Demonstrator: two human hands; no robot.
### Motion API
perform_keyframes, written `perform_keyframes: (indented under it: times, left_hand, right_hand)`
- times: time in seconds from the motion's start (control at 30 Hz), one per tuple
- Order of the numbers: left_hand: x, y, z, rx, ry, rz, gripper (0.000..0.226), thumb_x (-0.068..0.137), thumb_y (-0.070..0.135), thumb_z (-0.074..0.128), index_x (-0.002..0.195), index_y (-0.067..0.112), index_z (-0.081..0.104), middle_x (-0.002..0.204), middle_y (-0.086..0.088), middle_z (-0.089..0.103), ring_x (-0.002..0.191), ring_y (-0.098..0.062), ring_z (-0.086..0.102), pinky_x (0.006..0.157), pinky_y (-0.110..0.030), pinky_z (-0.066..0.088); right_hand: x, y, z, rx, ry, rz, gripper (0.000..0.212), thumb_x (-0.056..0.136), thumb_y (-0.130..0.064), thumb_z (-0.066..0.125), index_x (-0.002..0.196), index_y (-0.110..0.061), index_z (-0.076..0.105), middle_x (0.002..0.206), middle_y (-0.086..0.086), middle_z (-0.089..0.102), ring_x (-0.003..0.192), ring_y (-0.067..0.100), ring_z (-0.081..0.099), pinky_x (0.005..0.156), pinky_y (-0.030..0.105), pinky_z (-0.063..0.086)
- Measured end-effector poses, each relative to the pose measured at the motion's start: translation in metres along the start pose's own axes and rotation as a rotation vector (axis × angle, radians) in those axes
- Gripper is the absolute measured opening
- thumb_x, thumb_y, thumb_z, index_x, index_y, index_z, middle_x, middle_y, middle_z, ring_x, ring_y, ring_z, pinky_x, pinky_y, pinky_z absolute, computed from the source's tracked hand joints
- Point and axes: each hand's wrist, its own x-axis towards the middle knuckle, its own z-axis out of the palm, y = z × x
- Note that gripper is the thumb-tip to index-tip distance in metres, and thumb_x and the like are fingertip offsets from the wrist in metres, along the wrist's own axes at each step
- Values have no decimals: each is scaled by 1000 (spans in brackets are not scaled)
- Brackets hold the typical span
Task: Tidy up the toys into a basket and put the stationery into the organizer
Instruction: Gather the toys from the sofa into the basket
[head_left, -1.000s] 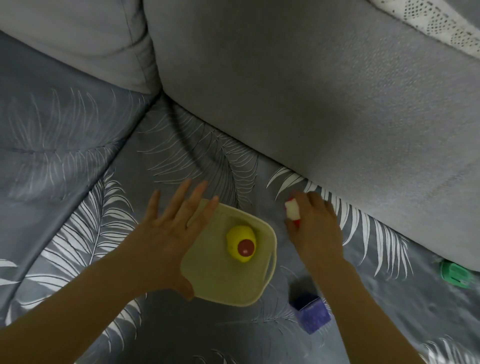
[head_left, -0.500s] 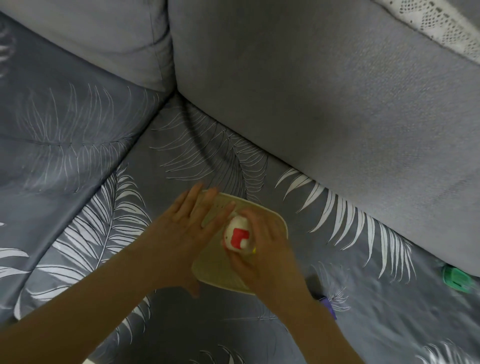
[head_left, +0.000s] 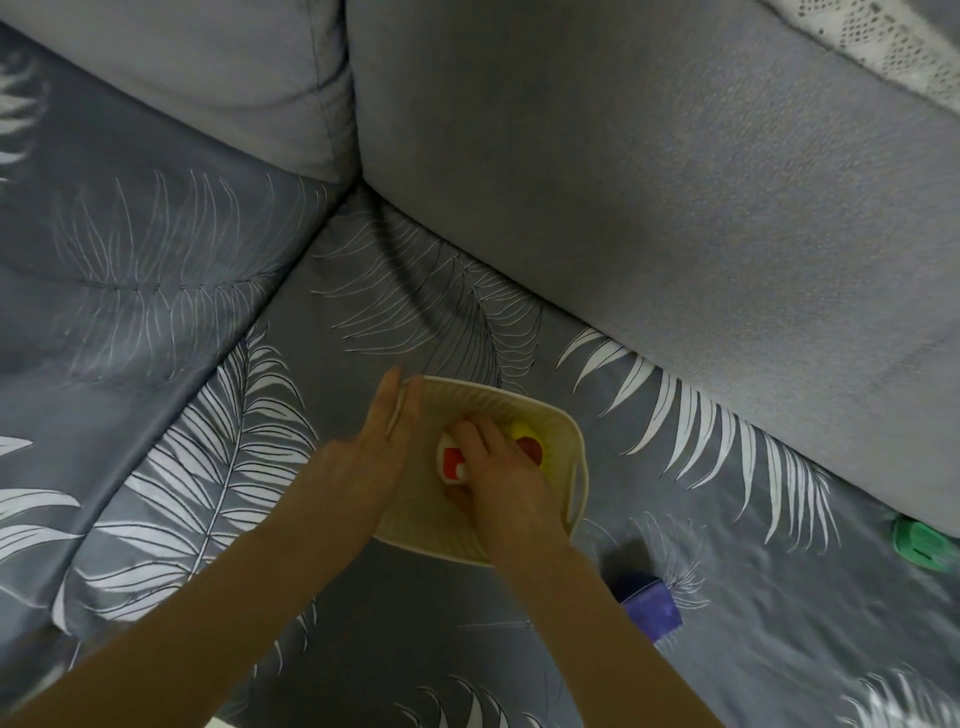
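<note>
Low centre of the frame, our right hand (head_left: 498, 475) has its fingers wrapped round a white ball with red patches (head_left: 453, 460), down inside the cream ribbed basket (head_left: 574, 480). A yellow toy (head_left: 524, 435) sits beside it. Our left hand (head_left: 371, 457) lies flat, fingers together, on the basket's left rim.

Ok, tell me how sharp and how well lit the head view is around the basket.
Head view: dim, even light, no glare; the left hand at the basket rim is smeared by motion; the right hand and white-and-red toy are soft; cushion edges bow from the wide lens.
</note>
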Motion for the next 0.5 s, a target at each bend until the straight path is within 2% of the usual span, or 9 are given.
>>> perform_keyframes:
  times: [0.13, 0.2, 0.23, 0.3, 0.33, 0.37, 0.43, 0.47, 0.5]
  left_hand:
    - [-2, 10, -10, -71, 78, 24, 98, 46, -14, 77, 133, 2, 36, 133, -24, 53, 25, -14, 23, 29, -19, 30]
    - [-1, 20, -25, -130, 34, -11, 103, 45, -12, 80, 135, 5, 35, 134, -25, 52, 23, -18, 30, 29, -20, 31]
    - [0, 23, -35, -154, -39, -28, 107, 49, -9, 81, 141, 9, 29, 141, -24, 45, 26, -21, 38, 30, -23, 35]
    - [0, 28, -41, -198, -169, -71, 108, 71, 3, 73, 150, 19, 0, 157, -17, 13, 49, -29, 60, 45, -33, 51]
    - [-2, 30, -42, -213, -208, -114, 107, 77, 5, 69, 149, 22, -8, 159, -13, 4, 58, -31, 64, 53, -35, 55]
    - [-2, 33, -47, -213, -171, -98, 108, 74, 3, 70, 149, 23, -5, 158, -13, 8, 55, -32, 63, 51, -37, 55]
    - [-2, 38, -52, -226, -77, -53, 105, 63, -5, 71, 145, 21, 11, 151, -19, 30, 41, -33, 57, 39, -35, 50]
    - [-2, 43, -54, -229, -103, -40, 103, 65, -6, 69, 145, 21, 10, 150, -19, 31, 46, -36, 60, 42, -37, 50]
    - [-1, 49, -53, -260, -136, -42, 101, 71, -5, 64, 146, 24, 4, 153, -17, 25, 59, -40, 64, 50, -40, 53]
  right_hand:
    - [-4, 5, 0, -28, -67, 7, 60, 91, -25, 60, 144, -26, 32, 152, 1, 33, 127, 26, 46, 92, 36, 49]
    - [-10, 6, -10, -13, -33, -14, 66, 89, -23, 63, 146, -24, 32, 153, 4, 32, 135, 29, 40, 99, 39, 43]
    - [-14, 5, -15, 12, -3, -17, 69, 85, -23, 68, 146, -23, 34, 153, 6, 34, 137, 31, 39, 100, 41, 42]
    - [-29, 9, -30, 130, 25, 44, 73, 86, -29, 68, 148, -25, 30, 155, 5, 31, 139, 30, 36, 106, 42, 37]
    - [-38, 14, -38, 202, 80, 77, 70, 88, -32, 65, 148, -28, 28, 154, 4, 33, 138, 28, 36, 106, 41, 35]
    - [-50, 22, -46, 260, 197, 108, 63, 89, -34, 62, 144, -29, 31, 149, 4, 39, 134, 25, 41, 105, 38, 36]
    - [-75, 45, -59, 273, 436, 192, 45, 93, -35, 54, 134, -23, 44, 135, 2, 51, 123, 18, 46, 99, 32, 41]
    - [-90, 61, -64, 227, 502, 238, 40, 93, -35, 51, 130, -20, 50, 129, 4, 55, 118, 18, 47, 95, 30, 42]
    - [-104, 79, -64, 176, 521, 283, 36, 92, -31, 51, 125, -17, 54, 124, 6, 58, 114, 20, 49, 91, 32, 45]
